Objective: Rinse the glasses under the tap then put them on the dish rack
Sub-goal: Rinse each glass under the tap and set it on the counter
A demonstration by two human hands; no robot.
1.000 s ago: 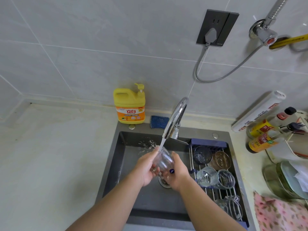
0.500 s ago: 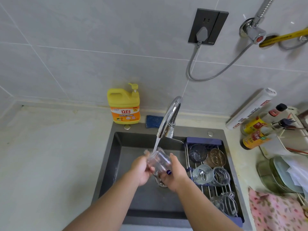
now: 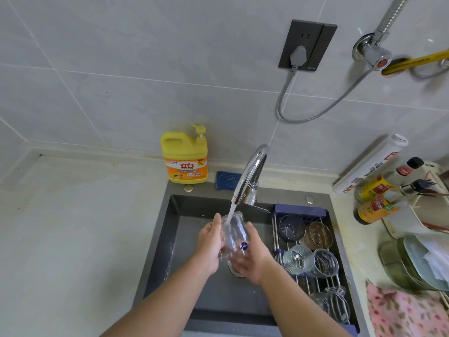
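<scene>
A clear glass (image 3: 233,233) with a small blue sticker tilts under the running stream from the chrome tap (image 3: 250,176), over the dark sink (image 3: 175,229). My left hand (image 3: 209,244) grips its left side. My right hand (image 3: 250,256) cups it from below and the right, thumb up along the glass. A dish rack (image 3: 313,285) spans the sink's right part. It holds several glasses lying on their sides, among them a dark one (image 3: 291,227), an amber one (image 3: 318,235) and a ribbed clear one (image 3: 297,259).
A yellow detergent jug (image 3: 184,158) and a blue sponge (image 3: 228,180) stand behind the sink. Sauce bottles (image 3: 375,207), a foil roll (image 3: 369,164), plates (image 3: 418,263) and a pink cloth (image 3: 408,312) crowd the right counter. Pale countertop (image 3: 73,227) lies to the left.
The glass has turned more upright in my hands under the stream. Both hands stay around it over the drain.
</scene>
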